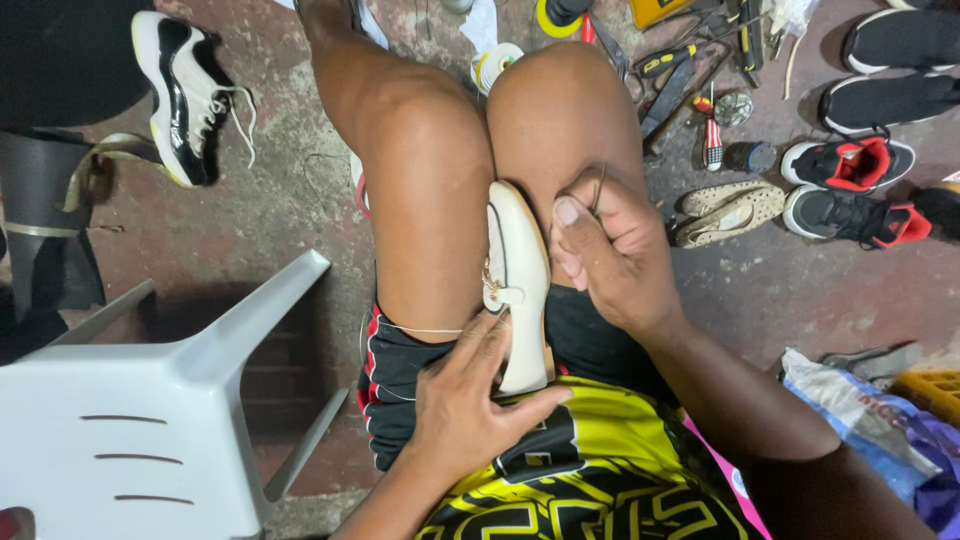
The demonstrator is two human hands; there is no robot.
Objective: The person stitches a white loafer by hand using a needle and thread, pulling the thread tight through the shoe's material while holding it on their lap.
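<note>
The work in hand seems to be hand-stitching of a cream shoe (520, 285), which is clamped sole-side up between the person's knees. The left hand (465, 405) lies flat on the heel end, its fingers (487, 340) spread a little and pressing the shoe and a thin thread (425, 330) that runs over the left thigh. The right hand (610, 255) rests beside the shoe on the right knee, fingers curled together, pinching what looks like a thin curved needle or wire (598, 185); I cannot tell which. In my judgement the next move calls for a steady shoe and a careful pull, so the thread does not cut the edge.

To the left stands a white plastic chair (150, 420). At the right edge lie a printed plastic bag (860, 415), pale blue and white, and a yellow crate corner (935, 390). Farther, on the floor (270, 210), are sneakers in black and red (850, 165), a white-black sneaker (185, 95), beige soles (730, 210), and tools (680, 80) beside a roll of tape (495, 62).
</note>
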